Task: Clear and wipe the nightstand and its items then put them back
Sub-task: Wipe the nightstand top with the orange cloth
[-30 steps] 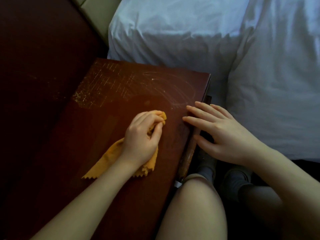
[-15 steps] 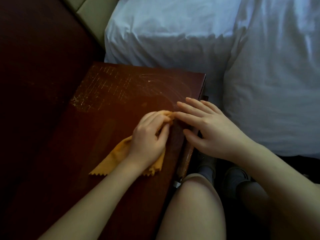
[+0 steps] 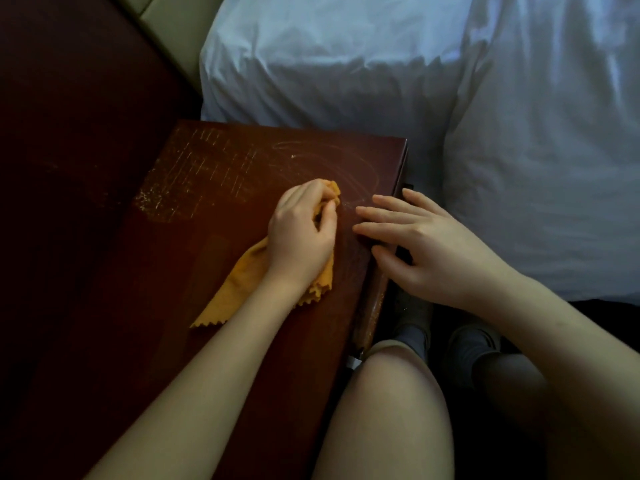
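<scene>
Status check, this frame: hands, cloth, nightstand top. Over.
Left hand grips orange zigzag-edged cloth on dark reddish-brown wooden nightstand. Right hand open, flat at its edge. Pale scuff marks far-left.

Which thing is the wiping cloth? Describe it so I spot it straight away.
Start at the dark red-brown nightstand beside the white bed. On its top, the left hand grips the cloth. It is the only orange thing there, with zigzag-cut edges.
</scene>
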